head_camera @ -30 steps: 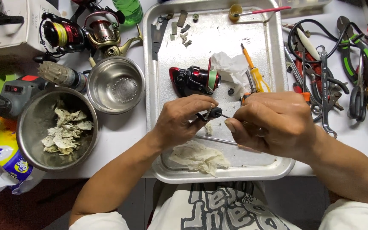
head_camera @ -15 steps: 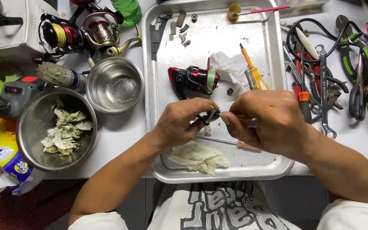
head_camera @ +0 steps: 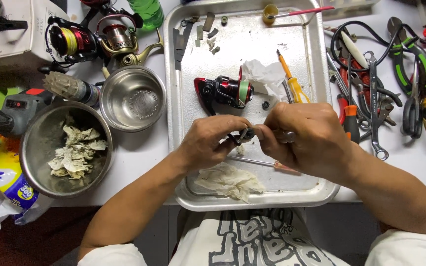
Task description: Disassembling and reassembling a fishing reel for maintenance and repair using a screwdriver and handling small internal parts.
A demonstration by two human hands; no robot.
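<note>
Over a metal tray (head_camera: 188,93), my left hand (head_camera: 210,143) pinches a small dark reel part (head_camera: 246,134) between thumb and fingers. My right hand (head_camera: 304,138) meets it from the right, gripping a thin metal tool (head_camera: 281,134) whose tip touches the part. A red and black fishing reel body (head_camera: 223,91) lies on the tray just beyond my hands. Under them lie a thin red-handled tool (head_camera: 267,164) and a crumpled rag (head_camera: 230,181).
A yellow screwdriver (head_camera: 294,83), white tissue (head_camera: 265,76) and small parts lie on the tray. Left: an empty steel bowl (head_camera: 133,98), a bowl of dirty paper scraps (head_camera: 65,148), two more reels (head_camera: 94,39). Right: pliers, wrenches and cutters (head_camera: 395,83).
Both hands stay together over the tray; the right hand has shifted slightly and turned at the small part. Nothing else has moved.
</note>
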